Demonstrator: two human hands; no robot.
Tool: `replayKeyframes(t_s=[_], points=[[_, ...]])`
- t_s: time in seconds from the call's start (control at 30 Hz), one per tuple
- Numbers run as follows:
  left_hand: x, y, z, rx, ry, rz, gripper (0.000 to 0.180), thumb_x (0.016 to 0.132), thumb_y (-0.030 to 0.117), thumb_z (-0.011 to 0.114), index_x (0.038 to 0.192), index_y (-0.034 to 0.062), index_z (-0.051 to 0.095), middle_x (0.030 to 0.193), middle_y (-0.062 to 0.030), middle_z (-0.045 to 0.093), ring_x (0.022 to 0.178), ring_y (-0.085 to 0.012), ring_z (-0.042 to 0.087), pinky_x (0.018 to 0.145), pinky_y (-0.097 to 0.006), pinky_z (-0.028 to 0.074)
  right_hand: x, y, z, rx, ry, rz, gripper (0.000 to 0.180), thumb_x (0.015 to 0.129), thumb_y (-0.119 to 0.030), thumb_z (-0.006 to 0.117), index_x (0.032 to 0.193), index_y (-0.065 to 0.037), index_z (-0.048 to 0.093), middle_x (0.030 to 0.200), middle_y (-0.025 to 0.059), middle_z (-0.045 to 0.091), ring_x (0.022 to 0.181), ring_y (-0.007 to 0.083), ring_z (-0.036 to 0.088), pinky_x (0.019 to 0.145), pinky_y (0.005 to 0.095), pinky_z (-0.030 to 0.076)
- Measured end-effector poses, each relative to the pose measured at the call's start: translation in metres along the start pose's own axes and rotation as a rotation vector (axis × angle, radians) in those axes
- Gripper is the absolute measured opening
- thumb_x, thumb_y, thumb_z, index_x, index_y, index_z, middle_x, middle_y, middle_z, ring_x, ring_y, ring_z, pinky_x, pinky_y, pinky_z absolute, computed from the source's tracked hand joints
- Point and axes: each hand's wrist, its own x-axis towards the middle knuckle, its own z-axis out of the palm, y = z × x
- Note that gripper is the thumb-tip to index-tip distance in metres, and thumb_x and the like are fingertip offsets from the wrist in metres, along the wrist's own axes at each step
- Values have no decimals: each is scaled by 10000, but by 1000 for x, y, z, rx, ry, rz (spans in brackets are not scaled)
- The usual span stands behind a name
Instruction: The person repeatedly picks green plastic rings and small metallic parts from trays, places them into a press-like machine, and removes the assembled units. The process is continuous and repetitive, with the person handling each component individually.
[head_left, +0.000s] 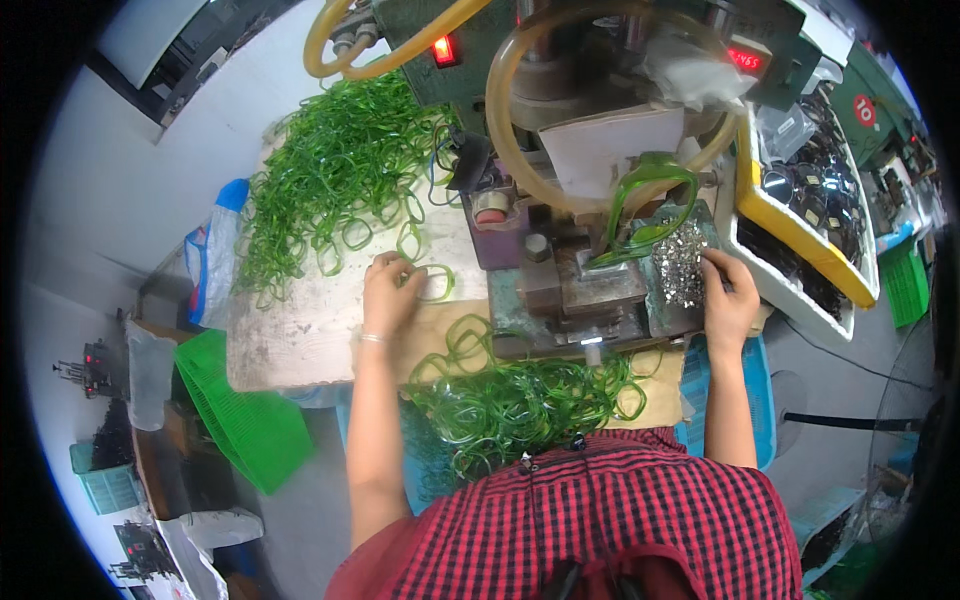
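Note:
My left hand [392,292] is over the wooden board, its fingers closed on the near end of a green translucent spectacle frame [437,284]. More green frames [340,150] lie heaped beyond it. My right hand [730,292] is at the edge of a heap of small silvery bits [680,262] on a metal plate; its thumb and fingers are pinched together. What they hold, if anything, is too small to tell. Between my hands stands a bench press [600,290] with another green frame [650,210] standing tilted on its fixture.
Close to my body, a second pile of green frames [520,405] lies before the press. A thick yellowish hose [498,110] loops over the machine. At right are white and yellow foam boxes [800,235] with dark pieces. A green basket [240,410] is below the board's left edge.

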Motion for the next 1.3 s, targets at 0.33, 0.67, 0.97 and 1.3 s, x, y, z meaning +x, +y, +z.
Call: replayKeyframes(t_s=[0.33,0.67,0.97,1.3], points=[[-5,100,-53,-499,365,-36,164,962,158,612,936,20,697,832,-3,617,642,-57,516,578,-202,436,-5,-81,-13,312,-213,5,185,809,-3,681,993,9,698,950,90,702,916,157,651,855,283,488],[-29,111,-17,-947,351,-94,100,946,44,587,1043,58,567,903,-60,649,829,-157,651,731,-296,558,-1,-94,48,782,-274,234,371,818,25,654,1174,18,550,1005,97,668,978,150,631,890,280,481],[-13,229,-70,-1182,381,578,195,904,40,625,1051,-5,505,944,-101,574,832,-235,627,789,-389,550,-3,-127,44,1004,-390,390,469,815,5,676,1249,36,502,967,100,677,920,135,620,856,267,485],[-56,256,-47,-917,142,446,191,834,-80,669,997,-15,594,896,-91,667,829,-172,669,763,-289,546,5,-39,2,-432,-133,-217,297,774,-147,704,1060,-75,674,1255,187,583,1252,392,482,1001,479,428]])
